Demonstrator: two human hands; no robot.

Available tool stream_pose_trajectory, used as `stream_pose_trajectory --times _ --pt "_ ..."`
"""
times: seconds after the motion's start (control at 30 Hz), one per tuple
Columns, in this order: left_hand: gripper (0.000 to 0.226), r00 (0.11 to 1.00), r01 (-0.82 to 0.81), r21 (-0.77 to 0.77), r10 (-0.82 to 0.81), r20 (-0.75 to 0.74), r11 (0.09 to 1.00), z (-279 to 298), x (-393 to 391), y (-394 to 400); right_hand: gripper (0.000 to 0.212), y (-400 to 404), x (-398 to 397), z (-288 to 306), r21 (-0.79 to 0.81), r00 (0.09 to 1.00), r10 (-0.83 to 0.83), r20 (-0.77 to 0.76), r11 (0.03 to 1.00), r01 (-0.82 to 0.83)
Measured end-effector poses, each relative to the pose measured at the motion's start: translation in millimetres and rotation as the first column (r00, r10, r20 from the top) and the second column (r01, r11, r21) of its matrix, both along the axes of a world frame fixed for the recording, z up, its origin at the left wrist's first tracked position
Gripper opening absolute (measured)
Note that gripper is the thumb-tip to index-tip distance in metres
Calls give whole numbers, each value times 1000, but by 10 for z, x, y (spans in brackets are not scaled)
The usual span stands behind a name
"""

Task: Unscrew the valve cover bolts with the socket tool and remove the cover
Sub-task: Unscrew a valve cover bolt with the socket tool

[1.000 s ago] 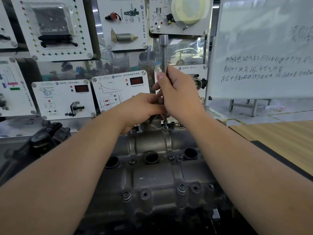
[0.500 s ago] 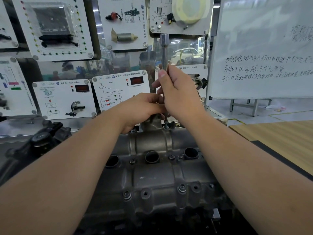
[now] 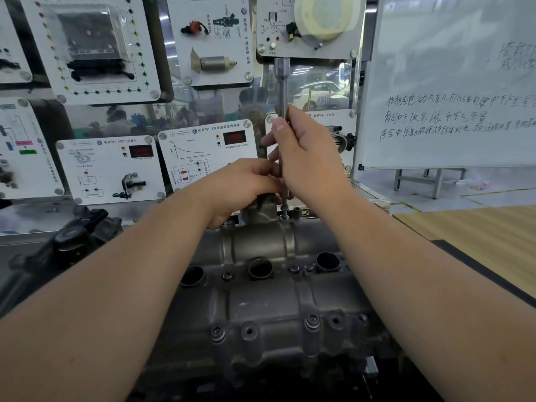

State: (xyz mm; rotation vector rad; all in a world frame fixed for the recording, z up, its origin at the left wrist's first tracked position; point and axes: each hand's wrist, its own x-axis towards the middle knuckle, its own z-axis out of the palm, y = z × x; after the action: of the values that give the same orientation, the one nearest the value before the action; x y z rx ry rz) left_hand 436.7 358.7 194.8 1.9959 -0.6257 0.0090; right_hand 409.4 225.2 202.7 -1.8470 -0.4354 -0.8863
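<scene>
While both hands (fingers curled) grip socket tool [image 3: 282, 91], upright.

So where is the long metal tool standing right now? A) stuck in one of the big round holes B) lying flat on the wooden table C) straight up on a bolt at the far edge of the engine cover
C: the right hand holds the socket tool upright, its tip on a bolt at the far edge of the valve cover.
</scene>
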Motion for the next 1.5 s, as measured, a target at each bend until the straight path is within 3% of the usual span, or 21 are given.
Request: stream_pose_trajectory --times 0.1,0.23,0.4,0.6,0.67,0.83,1.07,1.17,1.3,1.5 --pt "20 1000 12 -17 -12 1 1000 -6 6 0 23 -8 12 5 7 1000 10 -26 1000 -9" --pt "23 1000 8 12 -8 24 1000 -1 9 -12 38 8 -16 9 48 1000 13 -20 999 -12" --pt "25 999 -2 23 1 33 1000 7 5 -8 27 18 -47 -3 -36 999 -27 19 999 27" --pt "15 1000 17 -8 -17 -3 1000 17 -21 -7 19 2 -12 6 6 1000 2 -30 1000 -2" --pt "18 1000 7 5 -7 13 1000 13 -15 -11 29 9 -13 -5 24 1000 5 -14 1000 -5" --pt "26 999 -11 27 10 33 1000 20 -21 -18 25 15 -21 -11 -29 998 -47 49 998 49" --pt "21 1000 8 -5 -8 1 1000 19 -23 -10 20 -1 3 -6 -34 1000 -21 -2 999 21" --pt "22 1000 5 10 -5 19 1000 25 -41 -19 31 7 -2 -15 26 1000 -9 5 1000 9" --pt "27 999 -16 24 15 32 1000 25 -50 -24 19 12 -17 2 -2 999 -33 41 999 33" --pt "19 1000 -14 -7 14 5 1000 23 -43 -11 28 12 -44 19 -28 999 -47 -10 998 47"
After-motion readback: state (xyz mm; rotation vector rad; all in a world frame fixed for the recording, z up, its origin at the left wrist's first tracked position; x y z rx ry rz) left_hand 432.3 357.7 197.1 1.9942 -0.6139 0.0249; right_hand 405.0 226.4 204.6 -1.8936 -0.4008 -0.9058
